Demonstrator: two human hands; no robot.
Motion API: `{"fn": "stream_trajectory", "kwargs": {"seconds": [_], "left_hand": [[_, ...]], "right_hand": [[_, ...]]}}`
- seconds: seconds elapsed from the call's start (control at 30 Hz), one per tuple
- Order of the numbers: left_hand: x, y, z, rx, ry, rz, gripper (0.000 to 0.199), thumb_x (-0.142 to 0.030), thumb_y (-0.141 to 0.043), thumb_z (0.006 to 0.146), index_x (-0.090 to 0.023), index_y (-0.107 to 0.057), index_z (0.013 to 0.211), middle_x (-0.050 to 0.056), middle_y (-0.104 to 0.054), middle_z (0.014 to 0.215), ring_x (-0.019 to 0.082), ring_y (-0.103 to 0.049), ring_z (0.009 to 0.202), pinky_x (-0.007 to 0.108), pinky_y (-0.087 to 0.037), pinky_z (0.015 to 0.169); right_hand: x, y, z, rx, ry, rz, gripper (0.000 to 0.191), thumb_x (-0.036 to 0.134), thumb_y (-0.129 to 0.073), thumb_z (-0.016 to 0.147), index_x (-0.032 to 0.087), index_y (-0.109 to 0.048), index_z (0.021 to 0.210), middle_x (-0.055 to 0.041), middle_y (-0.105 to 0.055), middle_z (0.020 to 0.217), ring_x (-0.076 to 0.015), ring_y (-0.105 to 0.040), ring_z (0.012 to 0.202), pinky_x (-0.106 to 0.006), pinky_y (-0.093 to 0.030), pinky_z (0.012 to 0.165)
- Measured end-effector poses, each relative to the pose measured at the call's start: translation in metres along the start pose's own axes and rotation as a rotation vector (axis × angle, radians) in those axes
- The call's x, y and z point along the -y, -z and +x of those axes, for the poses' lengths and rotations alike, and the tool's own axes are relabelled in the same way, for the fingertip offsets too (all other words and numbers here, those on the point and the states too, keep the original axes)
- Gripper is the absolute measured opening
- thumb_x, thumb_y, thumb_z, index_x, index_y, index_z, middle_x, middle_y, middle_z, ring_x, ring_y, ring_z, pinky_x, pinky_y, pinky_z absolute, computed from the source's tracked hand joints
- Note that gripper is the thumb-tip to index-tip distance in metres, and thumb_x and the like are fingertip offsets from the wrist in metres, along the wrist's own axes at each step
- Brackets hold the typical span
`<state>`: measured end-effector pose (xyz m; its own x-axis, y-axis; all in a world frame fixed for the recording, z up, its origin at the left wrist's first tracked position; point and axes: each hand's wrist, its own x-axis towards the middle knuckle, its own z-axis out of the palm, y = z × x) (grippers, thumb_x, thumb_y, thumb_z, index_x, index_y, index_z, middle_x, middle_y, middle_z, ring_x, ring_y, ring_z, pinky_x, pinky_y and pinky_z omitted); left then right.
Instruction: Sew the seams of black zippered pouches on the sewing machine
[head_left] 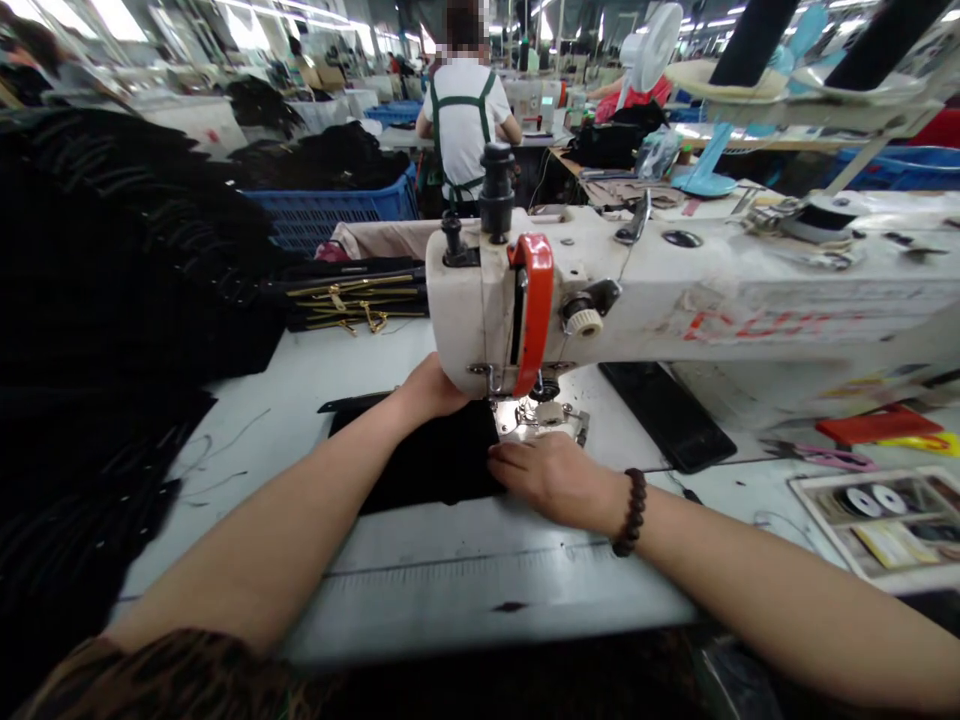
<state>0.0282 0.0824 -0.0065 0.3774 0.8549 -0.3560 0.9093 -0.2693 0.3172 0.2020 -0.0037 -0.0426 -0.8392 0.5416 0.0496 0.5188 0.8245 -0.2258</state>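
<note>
A black fabric piece (431, 462) lies flat on the white table (465, 580) under the head of a white sewing machine (675, 300) with an orange guard. My left hand (427, 388) reaches behind the machine head and rests on the far edge of the fabric, its fingers partly hidden. My right hand (551, 475), with a dark bead bracelet at the wrist, presses flat on the fabric's right edge beside the lit needle plate (544, 415).
Piles of black garments (112, 300) fill the left side. Black straps with gold clips (360, 300) lie behind. A phone (667, 415), pink scissors (821, 457) and a bobbin tray (885, 515) sit at right. A person in a white shirt (465, 110) stands beyond a blue crate (337, 212).
</note>
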Motion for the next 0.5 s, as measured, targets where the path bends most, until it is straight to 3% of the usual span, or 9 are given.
{"fn": "stream_trajectory", "kwargs": {"seconds": [0.17,0.37,0.5], "left_hand": [[-0.006,-0.002,-0.016,0.014,-0.032,-0.114,0.035,-0.032,-0.045,0.076,-0.017,-0.058,0.104,0.0,-0.054,0.115,0.012,-0.048,0.111,0.024,-0.039,0.1],[0.0,-0.011,-0.014,-0.036,-0.035,-0.064,0.037,-0.034,-0.038,0.078,-0.017,-0.057,0.105,0.0,-0.055,0.113,0.016,-0.047,0.113,0.03,-0.04,0.099],[0.001,-0.016,-0.008,-0.062,-0.069,-0.101,0.036,-0.032,-0.042,0.077,-0.017,-0.057,0.106,-0.001,-0.054,0.114,0.014,-0.047,0.113,0.027,-0.039,0.101]], "right_hand": [[0.005,-0.003,-0.017,-0.182,0.085,-0.04,0.033,0.025,-0.025,0.082,0.02,-0.05,0.104,-0.0008,-0.052,0.102,0.006,-0.043,0.071,-0.01,-0.028,0.061],[0.006,0.001,-0.015,-0.157,0.106,-0.045,0.033,0.024,-0.026,0.082,0.019,-0.05,0.104,-0.0017,-0.053,0.099,0.0064,-0.042,0.071,-0.009,-0.027,0.061],[0.004,0.001,-0.017,-0.175,0.121,-0.054,0.032,0.023,-0.027,0.082,0.017,-0.049,0.103,-0.0023,-0.053,0.097,0.0071,-0.043,0.072,-0.01,-0.028,0.063]]}}
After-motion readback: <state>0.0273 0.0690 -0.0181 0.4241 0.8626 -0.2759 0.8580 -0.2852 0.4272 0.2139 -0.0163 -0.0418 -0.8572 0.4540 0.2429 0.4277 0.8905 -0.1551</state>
